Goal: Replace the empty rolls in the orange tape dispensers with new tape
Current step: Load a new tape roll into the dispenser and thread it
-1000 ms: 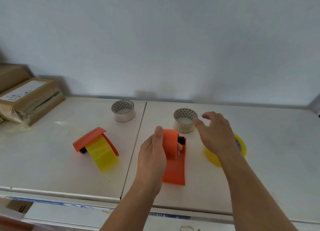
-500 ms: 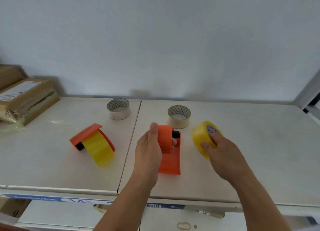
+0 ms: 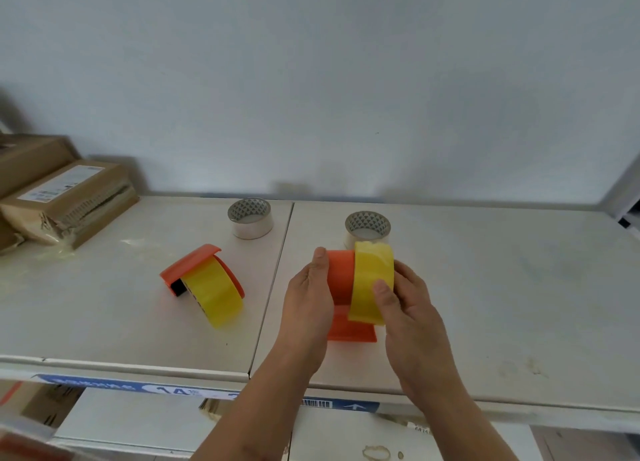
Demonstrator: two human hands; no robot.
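My left hand (image 3: 306, 299) grips an orange tape dispenser (image 3: 341, 280) standing on the white shelf (image 3: 502, 304). Pressed against the dispenser's right side is a yellow tape roll (image 3: 370, 280), held in my right hand (image 3: 407, 303). A second orange dispenser (image 3: 194, 263) lies to the left with a yellow roll (image 3: 216, 296) in it. Two empty cardboard cores stand at the back: one (image 3: 251, 218) left of the shelf seam, the other (image 3: 367, 226) just behind the held roll.
Brown cardboard parcels (image 3: 65, 201) are stacked at the far left of the shelf against the wall. The shelf's front edge carries a blue label strip (image 3: 166, 389). A lower shelf with boxes shows below.
My right hand picked the yellow roll up off the shelf and brought it leftward against the dispenser in my left hand. The view has shifted slightly.
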